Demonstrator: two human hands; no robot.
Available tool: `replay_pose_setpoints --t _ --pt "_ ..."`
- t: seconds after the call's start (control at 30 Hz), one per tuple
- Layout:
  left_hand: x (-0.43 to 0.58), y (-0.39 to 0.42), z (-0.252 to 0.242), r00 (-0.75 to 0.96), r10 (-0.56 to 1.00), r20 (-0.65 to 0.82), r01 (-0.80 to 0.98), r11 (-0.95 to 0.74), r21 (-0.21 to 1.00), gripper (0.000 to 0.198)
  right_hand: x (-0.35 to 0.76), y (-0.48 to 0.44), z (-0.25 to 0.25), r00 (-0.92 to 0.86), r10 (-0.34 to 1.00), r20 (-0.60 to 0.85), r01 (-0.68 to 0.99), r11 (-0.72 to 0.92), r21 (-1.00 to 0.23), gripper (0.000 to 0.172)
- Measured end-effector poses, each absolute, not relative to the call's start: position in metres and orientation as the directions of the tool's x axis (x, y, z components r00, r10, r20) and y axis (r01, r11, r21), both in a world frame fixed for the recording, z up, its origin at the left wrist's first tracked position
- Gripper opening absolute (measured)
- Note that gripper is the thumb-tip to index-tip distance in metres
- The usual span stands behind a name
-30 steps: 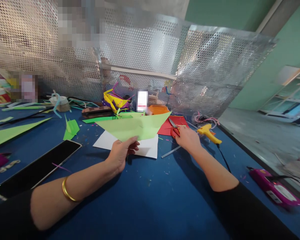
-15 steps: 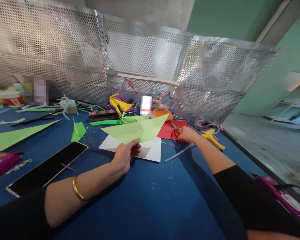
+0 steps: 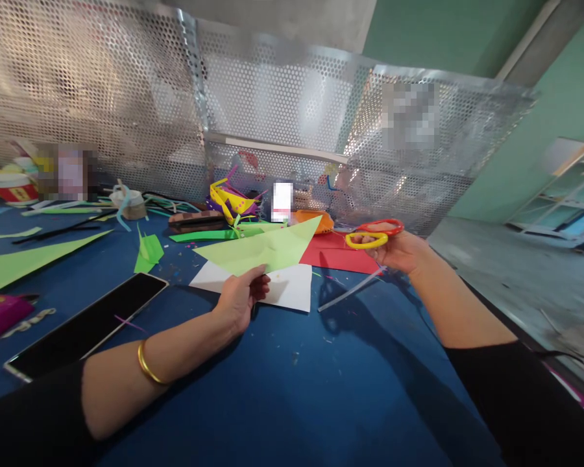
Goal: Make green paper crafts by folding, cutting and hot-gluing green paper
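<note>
My left hand (image 3: 238,301) pinches the lower edge of a light green paper (image 3: 263,250) between thumb and fingers, its pointed corner up to the right. Under it lies a white sheet (image 3: 294,292) on the blue table. In my right hand (image 3: 406,250) is a pair of scissors (image 3: 367,246) with one red and one yellow handle loop, held above the table. The loops face left; the blades are mostly hidden. A red sheet (image 3: 328,253) lies flat beneath and left of that hand. A clear glue stick (image 3: 348,293) lies below it.
Left stand a black-screened phone (image 3: 90,324), a purple device (image 3: 2,318) and green paper scraps (image 3: 148,251). A brown case (image 3: 197,221), yellow paper strips (image 3: 233,202) and an orange object (image 3: 314,220) sit behind. A perforated metal screen (image 3: 272,84) closes the back.
My right hand has lifted the scissors off the red sheet and moved right and toward me, with the handle loops now showing. The left hand and green paper have hardly moved.
</note>
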State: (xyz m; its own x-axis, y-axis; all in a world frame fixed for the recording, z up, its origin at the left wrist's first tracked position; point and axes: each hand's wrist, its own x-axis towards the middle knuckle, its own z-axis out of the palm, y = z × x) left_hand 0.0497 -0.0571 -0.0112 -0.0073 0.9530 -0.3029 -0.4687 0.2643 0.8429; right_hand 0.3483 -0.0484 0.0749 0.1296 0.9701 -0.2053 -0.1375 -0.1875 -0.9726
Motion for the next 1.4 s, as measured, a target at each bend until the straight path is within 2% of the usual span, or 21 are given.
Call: replay_pose_setpoints --t 0.07,0.13,0.2,0.33,0.5,0.57,0.67,0.77,0.87,1.07,1.23,1.4 --pt "0.050 -0.057 -0.010 -0.006 0.955 -0.298 -0.465 0.261 0.846 0.014 0.343 -0.062 0.077 0.099 0.990 -0.105 -0.250 -0.078 -0.965 0.010" --pt "0.050 -0.058 -0.009 -0.005 0.957 -0.290 -0.456 0.256 0.853 0.015 0.334 -0.073 0.073 0.060 0.998 -0.005 -0.372 0.018 -0.928 0.013" --pt "0.050 -0.059 -0.008 -0.002 0.960 -0.279 -0.444 0.249 0.860 0.017 0.322 -0.081 0.063 0.039 0.999 0.020 -0.439 0.035 -0.898 0.017" --pt "0.048 -0.061 -0.002 0.021 0.971 -0.238 -0.428 0.224 0.876 0.023 0.293 -0.097 0.035 0.144 0.989 0.043 -0.339 0.090 -0.936 0.036" --pt "0.044 -0.062 0.015 0.047 0.984 -0.174 -0.436 0.177 0.882 0.022 0.262 -0.116 0.018 0.191 0.977 0.096 -0.192 0.133 -0.972 0.038" --pt "0.043 -0.064 0.022 0.066 0.990 -0.128 -0.435 0.144 0.889 0.019 0.253 -0.119 0.017 0.224 0.970 0.090 -0.198 0.136 -0.971 0.041" --pt "0.047 -0.072 0.029 0.120 0.991 -0.059 -0.399 0.102 0.911 0.017 0.241 -0.119 0.017 0.256 0.963 0.080 -0.295 0.157 -0.943 0.047" --pt "0.054 -0.082 0.031 0.188 0.982 -0.005 -0.337 0.069 0.939 0.022 0.230 -0.119 0.017 0.258 0.966 0.025 -0.403 0.131 -0.906 0.042" --pt "0.061 -0.087 0.031 0.243 0.970 0.009 -0.287 0.063 0.956 0.022 0.223 -0.119 0.018 0.238 0.971 -0.017 -0.439 0.092 -0.894 0.033" --pt "0.061 -0.083 0.034 0.332 0.943 -0.034 -0.208 0.108 0.972 0.018 0.218 -0.118 0.021 0.358 0.931 0.067 -0.349 0.200 -0.916 0.025" --pt "0.057 -0.084 0.030 0.340 0.939 -0.058 -0.138 0.110 0.984 0.018 0.218 -0.121 0.020 0.362 0.929 0.074 -0.310 0.195 -0.931 0.023" --pt "0.058 -0.083 0.026 0.312 0.949 -0.048 -0.150 0.099 0.984 0.016 0.223 -0.124 0.014 0.320 0.947 0.042 -0.292 0.141 -0.946 0.033"
